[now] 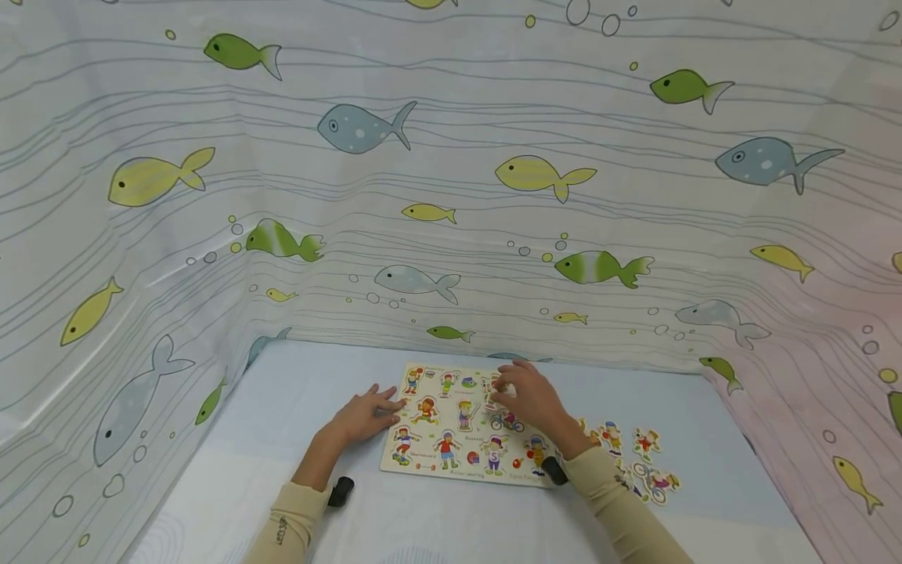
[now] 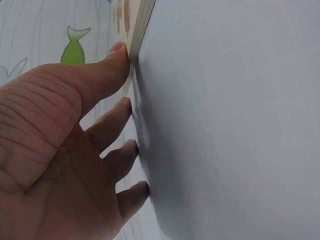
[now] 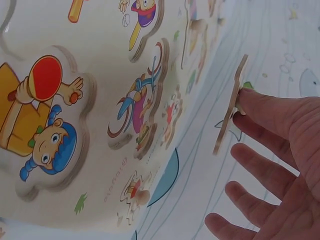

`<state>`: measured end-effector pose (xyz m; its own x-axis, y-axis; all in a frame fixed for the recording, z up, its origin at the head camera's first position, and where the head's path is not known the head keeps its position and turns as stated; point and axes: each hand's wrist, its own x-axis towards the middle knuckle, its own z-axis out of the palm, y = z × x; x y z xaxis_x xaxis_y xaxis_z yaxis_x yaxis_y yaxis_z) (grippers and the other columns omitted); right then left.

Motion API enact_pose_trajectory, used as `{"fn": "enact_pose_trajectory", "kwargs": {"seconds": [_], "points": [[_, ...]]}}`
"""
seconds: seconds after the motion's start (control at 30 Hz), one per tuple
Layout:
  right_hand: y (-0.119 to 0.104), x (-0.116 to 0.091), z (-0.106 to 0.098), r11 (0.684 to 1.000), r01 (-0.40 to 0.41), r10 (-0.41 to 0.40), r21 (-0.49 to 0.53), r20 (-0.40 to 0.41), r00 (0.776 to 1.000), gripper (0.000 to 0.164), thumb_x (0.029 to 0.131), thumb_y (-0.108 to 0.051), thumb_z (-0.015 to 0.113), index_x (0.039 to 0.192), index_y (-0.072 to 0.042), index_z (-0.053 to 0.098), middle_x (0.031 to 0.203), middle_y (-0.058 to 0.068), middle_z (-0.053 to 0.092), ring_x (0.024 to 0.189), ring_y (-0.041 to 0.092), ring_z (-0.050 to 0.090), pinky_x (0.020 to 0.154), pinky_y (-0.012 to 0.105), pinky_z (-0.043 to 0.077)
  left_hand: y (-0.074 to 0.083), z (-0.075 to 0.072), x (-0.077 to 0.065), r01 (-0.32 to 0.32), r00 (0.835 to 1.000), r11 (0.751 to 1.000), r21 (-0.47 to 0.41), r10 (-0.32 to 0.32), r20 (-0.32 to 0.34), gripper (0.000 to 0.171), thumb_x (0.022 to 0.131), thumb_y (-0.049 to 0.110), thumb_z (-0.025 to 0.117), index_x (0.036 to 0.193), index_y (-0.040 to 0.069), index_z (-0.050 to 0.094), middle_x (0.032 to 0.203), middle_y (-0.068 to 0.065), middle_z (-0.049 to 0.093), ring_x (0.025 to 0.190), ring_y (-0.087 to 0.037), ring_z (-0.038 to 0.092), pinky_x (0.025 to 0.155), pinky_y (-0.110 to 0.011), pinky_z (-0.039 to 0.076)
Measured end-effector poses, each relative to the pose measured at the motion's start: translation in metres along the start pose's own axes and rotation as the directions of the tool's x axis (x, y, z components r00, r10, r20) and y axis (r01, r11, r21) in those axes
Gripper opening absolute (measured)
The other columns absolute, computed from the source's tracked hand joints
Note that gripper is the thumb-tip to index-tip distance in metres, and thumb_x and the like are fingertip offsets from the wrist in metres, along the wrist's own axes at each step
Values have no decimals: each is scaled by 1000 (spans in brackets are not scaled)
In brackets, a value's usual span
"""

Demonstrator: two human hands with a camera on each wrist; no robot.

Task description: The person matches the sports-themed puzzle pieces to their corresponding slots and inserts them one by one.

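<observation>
Toward the far edge of the cloth-covered table (image 1: 331, 376), a wooden puzzle board (image 1: 426, 442) printed with sports figures lies face up. The person's left hand (image 1: 366, 415) is at the board's left edge, the thumb against it and the other fingers spread apart; that grip is loose and wrapped round nothing. Above the board's far right corner is the right hand (image 1: 532, 395), its grip nearly closed: thumb and forefinger pinch a thin wooden puzzle piece (image 3: 231, 107), held up clear of the board, while the other fingers stand apart. From the right wrist the piece shows edge-on, so I can't tell its picture. Just nearer me on the board is a bicycle figure (image 1: 507, 423), and by the near right corner a table-tennis figure (image 3: 45, 132). Beyond the board's right edge, loose pieces lie on the table, among them a cyclist piece (image 1: 657, 482) and a blue-capped figure (image 1: 611, 439). A fish-printed curtain (image 1: 451, 141) rises behind the table's far edge.
</observation>
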<state>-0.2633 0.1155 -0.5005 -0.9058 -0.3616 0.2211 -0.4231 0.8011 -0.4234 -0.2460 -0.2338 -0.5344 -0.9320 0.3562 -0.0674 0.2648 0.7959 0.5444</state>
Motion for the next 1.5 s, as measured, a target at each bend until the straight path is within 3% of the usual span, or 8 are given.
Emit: {"fn": "enact_pose_trajectory", "kwargs": {"seconds": [0.47, 1.0, 1.5], "points": [[-9, 7, 4, 1000, 1, -1, -1, -16, 1000, 12, 87, -28, 77, 93, -18, 77, 130, 9, 63, 136, 34, 43, 106, 55, 39, 0, -1, 0, -12, 1000, 1000, -10, 12, 0, 38, 95, 25, 66, 130, 11, 65, 150, -17, 42, 142, -49, 23, 110, -71, 15], [-10, 22, 17, 992, 119, -120, -50, -16, 993, 19, 87, -28, 77, 98, -13, 78, 122, 10, 67, 129, 39, 49, 105, 51, 42, 2, -2, -2, -8, 1000, 1000, -22, 8, -6, 36, 95, 24, 66, 129, 11, 66, 150, -17, 43, 142, -49, 23, 110, -71, 14], [-18, 37, 25, 991, 111, -112, -71, -17, 994, 15, 87, -30, 77, 94, -17, 77, 116, 4, 70, 127, 32, 52, 103, 46, 45, 2, -1, 0, -13, 1000, 1000, -10, 13, -4, 37, 95, 25, 66, 130, 11, 65, 150, -17, 42, 142, -49, 23, 110, -70, 15]]}}
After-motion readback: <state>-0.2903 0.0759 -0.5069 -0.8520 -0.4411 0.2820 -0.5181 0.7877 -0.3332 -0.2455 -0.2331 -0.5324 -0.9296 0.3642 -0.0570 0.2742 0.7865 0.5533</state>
